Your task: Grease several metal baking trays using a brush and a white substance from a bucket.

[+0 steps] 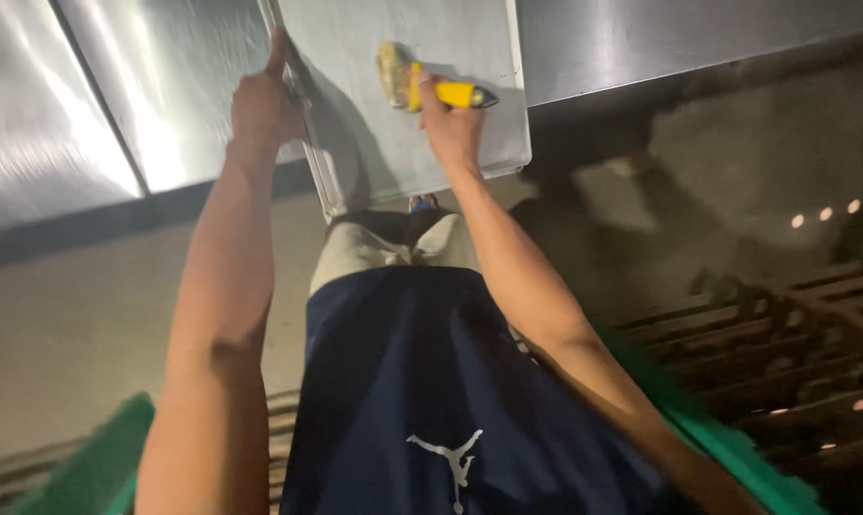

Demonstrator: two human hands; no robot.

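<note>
A: L hand [260, 110]?
B: Closed round the left rim of the metal tray [470, 143], thumb up along the edge. Gripped firm, tray tilted over the counter edge.
A: R hand [451, 129]?
B: Wrapped tight round the yellow handle of a brush [431, 88]. Black tip stuck out to the right, past the fingers.
A: Brush head where?
B: Pressed flat on the tray's face, upper middle, just left of the R hand. Bristles pale, a bit blurred.
A: Tray itself?
B: Between both hands, leaned on the steel counter [145, 105], lower corner hung over the floor [60, 324].
A: Anything else nr?
B: Dark slatted floor mat [784, 334] to the right, well apart. Green strip [88, 467] low down, both sides. Navy shorts [422, 381] below the tray.
</note>
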